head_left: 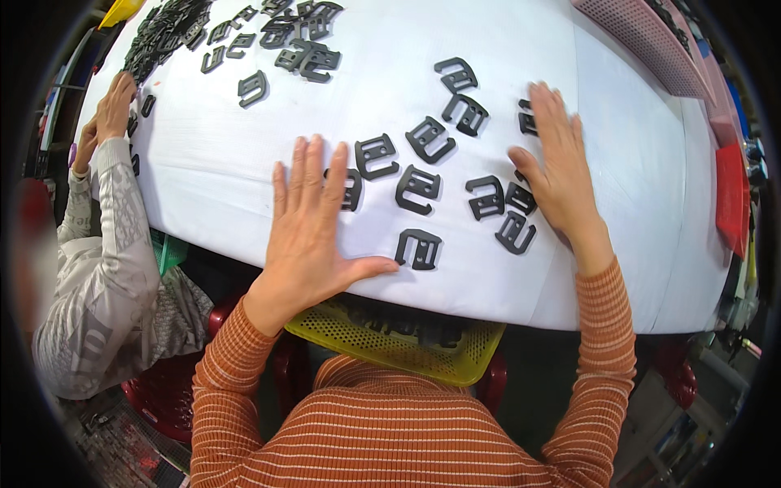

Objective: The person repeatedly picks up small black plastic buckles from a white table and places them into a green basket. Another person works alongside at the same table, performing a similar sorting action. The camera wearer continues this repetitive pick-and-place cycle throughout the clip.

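Note:
Several black plastic buckles [419, 189] lie loosely spread on the white table between my two hands. My left hand [307, 228] is flat over the table, fingers stretched, partly covering one buckle [351, 190]; its thumb tip reaches the edge of the nearest buckle [418, 249]. On the other side, my right hand [561, 167] is spread open with the thumb apart. Parts of buckles show beside its fingers and under its thumb, among them one dark buckle [521, 198]. Neither hand grips anything. Whether the palms touch the table I cannot tell.
A heap of black buckles [167, 37] and a looser group [309, 57] lie at the far left. A co-worker's hands [114, 110] are at the left table edge. A yellow perforated basket [464, 358] holding dark pieces is at my lap. Pink [651, 49] and red trays [732, 199] stand right.

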Available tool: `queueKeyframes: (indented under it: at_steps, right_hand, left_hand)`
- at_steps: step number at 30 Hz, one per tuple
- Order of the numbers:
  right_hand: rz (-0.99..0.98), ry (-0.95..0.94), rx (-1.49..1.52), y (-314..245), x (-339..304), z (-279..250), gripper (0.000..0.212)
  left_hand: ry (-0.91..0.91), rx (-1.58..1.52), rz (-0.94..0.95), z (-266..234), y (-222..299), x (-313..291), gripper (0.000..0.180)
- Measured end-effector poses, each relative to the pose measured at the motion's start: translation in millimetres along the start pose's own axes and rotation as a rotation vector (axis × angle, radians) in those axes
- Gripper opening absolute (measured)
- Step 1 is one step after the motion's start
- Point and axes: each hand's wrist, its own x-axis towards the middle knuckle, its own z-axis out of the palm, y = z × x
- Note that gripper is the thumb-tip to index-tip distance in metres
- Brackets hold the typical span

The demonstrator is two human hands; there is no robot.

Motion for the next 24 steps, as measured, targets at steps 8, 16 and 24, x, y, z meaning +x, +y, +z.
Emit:
queueKeyframes:
  at_steps: [8, 16, 24]
  right_hand:
    - [-0.259, -0.058, 0.181, -10, 70, 20, 0.065]
    - [-0.313, -0.091, 0.187, -18, 71, 12, 0.049]
    - [-0.335, -0.162, 0.208, -46, 27, -5, 0.040]
  left_hand:
    - [0.078, -0.064, 0.089, 6, 3, 24, 0.142]
    - [-0.024, -0.087, -0.003, -8, 5, 10, 0.123]
    - [-0.079, -0.078, 0.042, -12, 11, -18, 0.080]
